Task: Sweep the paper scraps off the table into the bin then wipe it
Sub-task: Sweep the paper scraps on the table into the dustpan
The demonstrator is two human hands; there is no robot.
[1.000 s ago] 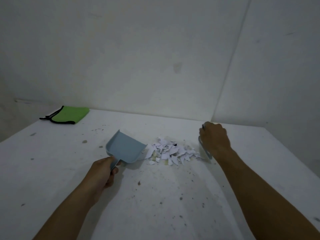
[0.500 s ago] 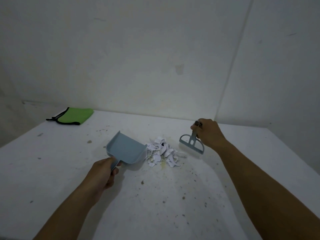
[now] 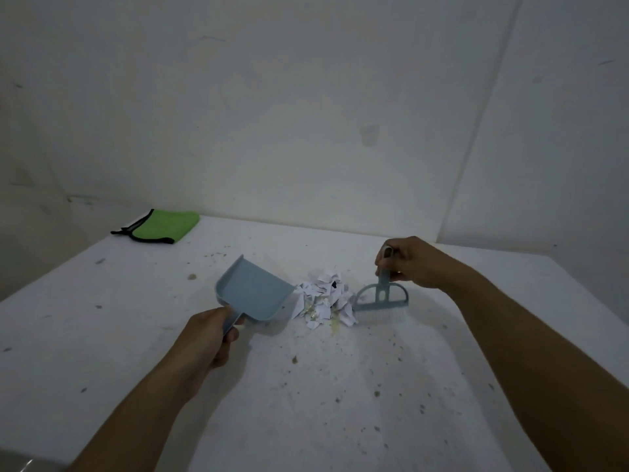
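Head view: I grip the dustpan (image 3: 253, 294) in my left hand (image 3: 207, 338), brush (image 3: 381, 301) in my right hand (image 3: 413, 262); scraps (image 3: 323, 298) piled, not yet scooped; wiping remains.

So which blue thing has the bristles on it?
The brush in the right hand, right of the paper scraps. The dustpan in the left hand is just a smooth scoop.
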